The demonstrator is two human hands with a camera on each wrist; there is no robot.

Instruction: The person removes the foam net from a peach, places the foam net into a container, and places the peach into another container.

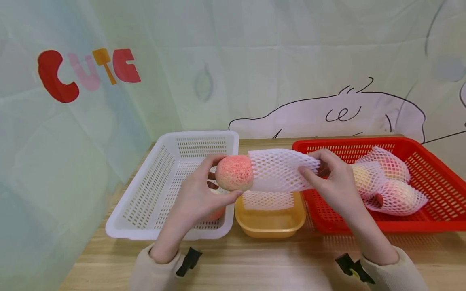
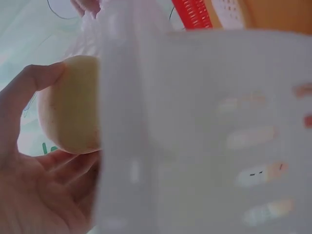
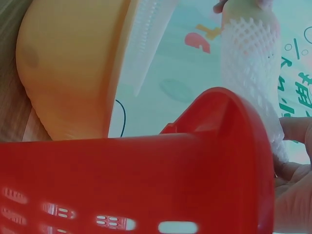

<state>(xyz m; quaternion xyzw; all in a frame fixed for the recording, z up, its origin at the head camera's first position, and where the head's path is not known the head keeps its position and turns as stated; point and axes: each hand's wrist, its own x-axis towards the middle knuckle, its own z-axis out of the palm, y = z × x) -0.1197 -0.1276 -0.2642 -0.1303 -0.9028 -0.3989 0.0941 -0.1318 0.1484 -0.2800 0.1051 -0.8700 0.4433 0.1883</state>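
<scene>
My left hand (image 1: 198, 192) grips a pink and pale yellow peach (image 1: 234, 173) between thumb and fingers, above the right side of the white basket. A white foam net sleeve (image 1: 282, 169) stretches sideways from the peach, its open end around the fruit's right side. At the sleeve's other end, my right hand (image 1: 333, 180) pinches the gathered foam between thumb and fingers. In the left wrist view the basket wall hides part of the peach (image 2: 73, 107). The right wrist view shows the sleeve (image 3: 251, 63) running from the fruit to my right fingers (image 3: 292, 129).
A white basket (image 1: 132, 202) stands left, with fruit partly hidden behind my left hand. In the middle, a yellow-orange bin (image 1: 269, 231) holds more foam netting (image 1: 267, 201). The red basket (image 1: 418, 226) at right contains several netted fruits (image 1: 397, 197). A printed cloth backs the wooden table (image 1: 255, 262).
</scene>
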